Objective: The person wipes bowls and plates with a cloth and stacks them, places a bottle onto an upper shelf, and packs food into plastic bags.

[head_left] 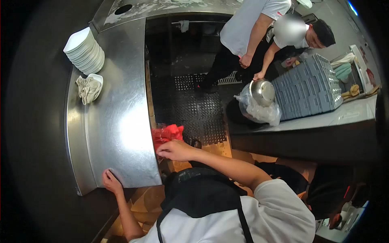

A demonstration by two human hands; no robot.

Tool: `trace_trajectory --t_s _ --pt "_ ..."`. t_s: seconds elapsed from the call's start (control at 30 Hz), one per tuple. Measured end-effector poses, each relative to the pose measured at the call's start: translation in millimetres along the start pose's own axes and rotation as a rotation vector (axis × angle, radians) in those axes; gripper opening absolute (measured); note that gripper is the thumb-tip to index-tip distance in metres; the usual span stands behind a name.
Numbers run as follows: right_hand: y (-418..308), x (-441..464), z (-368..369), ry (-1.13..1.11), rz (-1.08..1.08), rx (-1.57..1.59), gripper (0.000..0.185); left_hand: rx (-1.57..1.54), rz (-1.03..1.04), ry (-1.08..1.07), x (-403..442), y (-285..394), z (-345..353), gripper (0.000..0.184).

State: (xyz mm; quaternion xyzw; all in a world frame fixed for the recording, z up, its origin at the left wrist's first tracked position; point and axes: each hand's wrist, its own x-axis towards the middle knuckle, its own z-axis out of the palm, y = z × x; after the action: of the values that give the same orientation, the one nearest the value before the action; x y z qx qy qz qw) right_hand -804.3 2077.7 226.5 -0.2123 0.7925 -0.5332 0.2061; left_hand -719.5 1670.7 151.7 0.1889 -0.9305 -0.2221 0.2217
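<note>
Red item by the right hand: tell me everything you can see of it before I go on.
The red item looks like thin, crumpled plastic, perhaps a bag. It is bright red and creased towards its far right end, darker and shinier nearer the steel counter. It shows beside the counter's right edge, close to the near corner. The right hand overlaps its near part in this view; whether it grips or only touches it cannot be told. Its contents and support are unclear.

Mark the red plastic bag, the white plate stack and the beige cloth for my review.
Red plastic bag (pixel 173 131): head view, on its crumpled upper part.
White plate stack (pixel 88 56): head view, on the layered rims.
Beige cloth (pixel 87 89): head view, middle of its folds.
</note>
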Motion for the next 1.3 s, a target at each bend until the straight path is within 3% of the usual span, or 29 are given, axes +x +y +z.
trace_trajectory --t_s 0.07,0.2,0.3,0.4,0.53,0.67,0.77,0.83,0.97,1.07,1.2,1.27,1.3 --pt "7.6 -31.8 -35.8 -0.042 0.139 0.104 0.025 0.063 -0.120 -0.007 -1.6 16.3 0.7 0.026" --pt "43.9 -67.1 -91.9 0.020 0.377 0.286 0.025 0.166 -0.132 0.078 -3.7 1.1 15.4 0.026" --pt "57.7 -59.1 -120.1 0.078 0.400 0.315 0.026 0.167 -0.134 0.056 -2.3 1.6 14.5 0.025" --pt "42.9 -28.0 -138.4 0.062 0.351 0.223 0.026 0.185 -0.164 0.091 -5.7 -6.9 17.9 0.020" --pt "6.9 33.5 -162.2 -0.042 0.146 -0.131 0.026 0.213 -0.257 0.020 3.3 14.4 12.8 0.016" --pt "-16.2 115.6 -167.1 -0.121 -0.130 -0.234 0.028 0.294 -0.260 0.102 16.4 38.2 22.9 0.017" --pt "-29.3 197.7 -157.4 -0.097 -0.433 -0.391 0.040 0.186 -0.504 0.211 36.2 63.9 58.4 0.012" --pt "-36.4 270.6 -145.0 -0.138 -0.498 -0.404 0.054 -0.305 -0.624 0.335 69.8 131.2 79.6 0.009" --pt "-69.7 423.8 -87.9 -0.113 -0.662 -0.464 0.070 -0.166 -0.344 0.475 132.0 247.7 114.2 0.012" --pt "-54.9 506.3 -30.7 -0.112 -0.688 -0.488 0.070 -0.135 -0.385 0.378 176.8 280.0 150.6 0.024" --pt "-15.3 529.6 -10.9 -0.323 -0.561 -0.655 0.064 -0.056 -0.561 0.188 217.0 262.8 177.8 0.053" --pt "-22.6 516.6 -19.2 -0.400 -0.471 -0.720 0.060 0.031 -0.529 0.218 226.3 251.1 178.1 0.054" --pt "-24.6 516.1 -21.1 -0.444 -0.381 -0.598 0.057 0.068 -0.508 0.229 230.4 249.8 177.1 0.054"
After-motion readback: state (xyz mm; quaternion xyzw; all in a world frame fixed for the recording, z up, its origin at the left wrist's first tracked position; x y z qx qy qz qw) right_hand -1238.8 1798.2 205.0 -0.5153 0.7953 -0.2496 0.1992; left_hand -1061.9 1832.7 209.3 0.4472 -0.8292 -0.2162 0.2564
